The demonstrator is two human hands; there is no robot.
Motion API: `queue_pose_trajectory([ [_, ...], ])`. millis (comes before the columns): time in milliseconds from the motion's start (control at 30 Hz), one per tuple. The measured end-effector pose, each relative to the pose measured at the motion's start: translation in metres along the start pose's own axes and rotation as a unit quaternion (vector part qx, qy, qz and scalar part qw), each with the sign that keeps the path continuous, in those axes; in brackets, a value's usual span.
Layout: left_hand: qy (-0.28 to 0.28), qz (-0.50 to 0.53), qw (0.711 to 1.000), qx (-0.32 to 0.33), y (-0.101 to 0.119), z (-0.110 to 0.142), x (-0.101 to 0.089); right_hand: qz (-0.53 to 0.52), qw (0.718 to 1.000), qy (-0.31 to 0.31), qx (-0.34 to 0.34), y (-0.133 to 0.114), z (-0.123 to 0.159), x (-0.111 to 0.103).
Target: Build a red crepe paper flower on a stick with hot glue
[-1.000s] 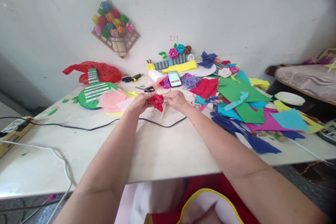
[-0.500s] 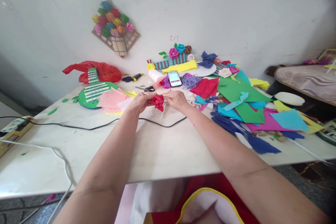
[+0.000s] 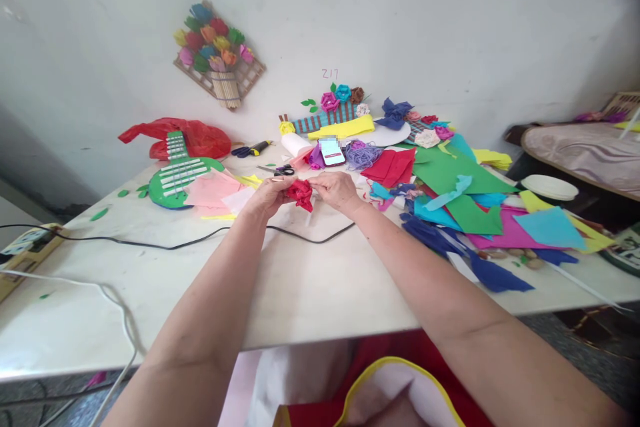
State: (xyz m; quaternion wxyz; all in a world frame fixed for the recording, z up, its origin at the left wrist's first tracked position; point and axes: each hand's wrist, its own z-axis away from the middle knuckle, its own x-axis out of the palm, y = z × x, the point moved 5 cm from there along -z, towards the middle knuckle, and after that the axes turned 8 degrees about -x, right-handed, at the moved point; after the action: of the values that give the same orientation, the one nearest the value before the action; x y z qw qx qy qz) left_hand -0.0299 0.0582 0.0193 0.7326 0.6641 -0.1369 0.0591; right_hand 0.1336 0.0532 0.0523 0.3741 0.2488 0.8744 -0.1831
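Between my hands, above the table, is a red crepe-paper flower (image 3: 301, 194) with ruffled, crumpled petals. My left hand (image 3: 273, 195) is closed on its left side, the fingers pinched together. From the right, my right hand (image 3: 336, 190) pinches at the flower's upper right edge; its fingertips are partly hidden, and I cannot see exactly what part they grip. Just behind my left hand lie black-handled scissors (image 3: 284, 170). A phone (image 3: 332, 152) with a lit screen is propped up beyond my right hand.
A green guitar-shaped craft (image 3: 173, 177) and pink paper (image 3: 213, 188) lie left. Coloured paper sheets (image 3: 460, 170) and purple yarn (image 3: 364, 155) spread to the right. A black cable (image 3: 170, 245) crosses the table (image 3: 320, 293). A power strip (image 3: 30, 250) sits at the left edge.
The red flower has turned very slightly between my fingers. Both hands stay in nearly the same place, and the rest of the table looks unchanged.
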Motion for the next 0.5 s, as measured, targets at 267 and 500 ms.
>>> queue_pose_trajectory([
  [267, -0.009, 0.064, 0.997, -0.043, 0.002, -0.001, 0.001, 0.034, 0.999, -0.008, 0.004, -0.003, 0.000, -0.006],
  [500, -0.074, 0.016, 0.997, 0.011, 0.004, 0.005, 0.010, 0.003, 1.000, 0.009, 0.006, 0.003, 0.002, -0.003],
])
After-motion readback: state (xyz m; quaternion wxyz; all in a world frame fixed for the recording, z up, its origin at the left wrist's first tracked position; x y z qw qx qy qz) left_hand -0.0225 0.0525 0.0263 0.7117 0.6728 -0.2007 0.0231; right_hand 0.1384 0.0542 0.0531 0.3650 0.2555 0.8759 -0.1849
